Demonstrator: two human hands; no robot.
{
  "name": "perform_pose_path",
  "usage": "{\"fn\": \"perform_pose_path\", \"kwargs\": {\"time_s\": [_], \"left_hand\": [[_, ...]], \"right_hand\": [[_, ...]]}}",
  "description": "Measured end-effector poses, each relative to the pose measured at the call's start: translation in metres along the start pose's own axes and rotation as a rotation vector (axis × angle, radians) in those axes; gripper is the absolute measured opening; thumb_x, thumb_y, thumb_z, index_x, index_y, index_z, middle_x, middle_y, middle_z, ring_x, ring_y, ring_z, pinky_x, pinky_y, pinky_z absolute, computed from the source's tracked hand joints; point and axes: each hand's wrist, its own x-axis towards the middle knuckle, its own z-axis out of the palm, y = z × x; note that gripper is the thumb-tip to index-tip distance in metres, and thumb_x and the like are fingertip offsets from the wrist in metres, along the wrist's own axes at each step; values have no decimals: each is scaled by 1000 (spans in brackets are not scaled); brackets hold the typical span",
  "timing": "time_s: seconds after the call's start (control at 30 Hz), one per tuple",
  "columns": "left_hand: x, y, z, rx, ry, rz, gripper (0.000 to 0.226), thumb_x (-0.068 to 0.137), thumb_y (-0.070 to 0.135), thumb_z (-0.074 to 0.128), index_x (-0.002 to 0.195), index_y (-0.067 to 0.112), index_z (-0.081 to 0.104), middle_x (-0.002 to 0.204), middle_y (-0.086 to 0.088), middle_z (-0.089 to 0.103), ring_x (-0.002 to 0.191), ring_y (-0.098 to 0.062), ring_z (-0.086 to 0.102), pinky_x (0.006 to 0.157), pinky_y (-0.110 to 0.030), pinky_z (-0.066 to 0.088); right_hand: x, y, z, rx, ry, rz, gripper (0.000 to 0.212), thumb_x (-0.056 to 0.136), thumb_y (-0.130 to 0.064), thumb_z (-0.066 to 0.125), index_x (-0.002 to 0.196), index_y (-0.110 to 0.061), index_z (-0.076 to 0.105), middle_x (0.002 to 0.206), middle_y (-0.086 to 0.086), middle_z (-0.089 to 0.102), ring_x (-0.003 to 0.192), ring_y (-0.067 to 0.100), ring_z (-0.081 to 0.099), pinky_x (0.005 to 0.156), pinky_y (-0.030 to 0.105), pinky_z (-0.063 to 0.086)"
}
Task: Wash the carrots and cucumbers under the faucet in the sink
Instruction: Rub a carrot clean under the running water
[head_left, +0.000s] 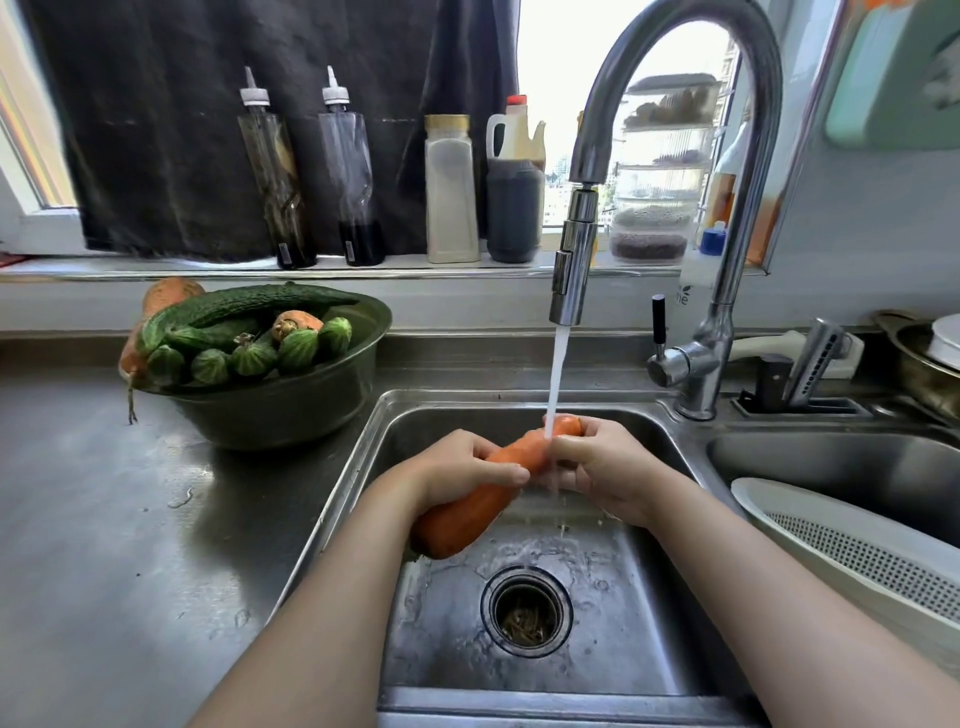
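A large orange carrot (467, 512) is held at a slant over the steel sink (363, 467). My left hand (457, 465) grips its middle, and my right hand (602, 467) wraps its far end. Water runs from the chrome faucet (571, 270) straight onto the carrot between my hands. On the counter to the left, a dark green bowl (291, 405) holds several cucumbers (249, 306) and a carrot (296, 322); another carrot (166, 293) sticks out behind it.
Bottles and jars (452, 192) line the windowsill behind the sink. A white colander (852, 551) rests in the second basin at right. A knife block and utensils (800, 374) stand beside the faucet base. The drain strainer (524, 610) sits in the sink bottom.
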Motion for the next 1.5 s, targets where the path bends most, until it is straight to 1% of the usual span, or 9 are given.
{"fn": "perform_pose_path", "kwargs": {"time_s": [0.17,0.37,0.43,0.53,0.73,0.9,1.1,1.23,1.5], "left_hand": [[0,-1,-2,-10,-8,3,28,87,44,78,93,16,78,92,-8,79,86,-24,76,86,-44,60],[2,-1,-3,22,11,11,22,87,44,78,89,22,78,91,-3,78,84,-17,75,85,-39,60],[3,-1,-2,56,13,14,22,85,45,78,88,23,78,88,0,78,81,-14,74,81,-36,59],[4,-1,0,129,-8,11,20,81,47,79,87,28,79,86,3,78,81,-14,75,80,-35,60],[5,-3,-1,189,45,36,29,78,52,79,103,39,71,97,11,73,92,-11,71,82,-32,56],[7,-1,4,229,80,21,47,71,56,83,107,34,64,99,10,72,91,-8,70,87,-37,59],[7,1,0,248,156,77,42,67,52,89,98,34,67,94,11,73,87,-6,70,85,-35,60],[6,1,0,260,157,74,47,58,60,86,95,38,68,94,12,74,88,-8,71,87,-40,60],[3,5,0,270,170,71,50,57,60,86,98,38,68,96,14,73,89,-7,71,89,-41,60]], "right_hand": [[3,1,-2,-4,32,11,22,90,9,66,112,12,66,110,31,72,98,41,74,90,50,59],[1,-3,-4,24,-17,9,25,87,21,55,108,11,66,102,26,74,93,38,75,79,42,64],[2,1,-6,-23,-11,15,29,83,9,72,111,7,65,108,27,73,97,38,75,83,43,63],[5,7,-3,-229,96,31,75,53,-20,99,116,-6,62,108,23,73,95,37,76,88,52,61],[6,4,-11,-15,-18,27,36,94,10,63,127,-1,57,121,26,67,107,38,72,93,50,59],[0,4,2,-361,138,-9,54,73,-7,89,117,-18,59,109,16,70,88,25,77,70,32,63],[3,0,0,-309,198,-24,33,79,0,77,106,-16,66,99,18,72,90,37,76,86,55,62],[-1,2,3,-399,172,-36,52,69,-10,91,111,-19,63,99,13,74,83,23,77,72,35,64],[1,3,1,-352,157,-49,51,70,-7,90,114,-17,63,104,15,72,84,22,78,74,36,65]]}}
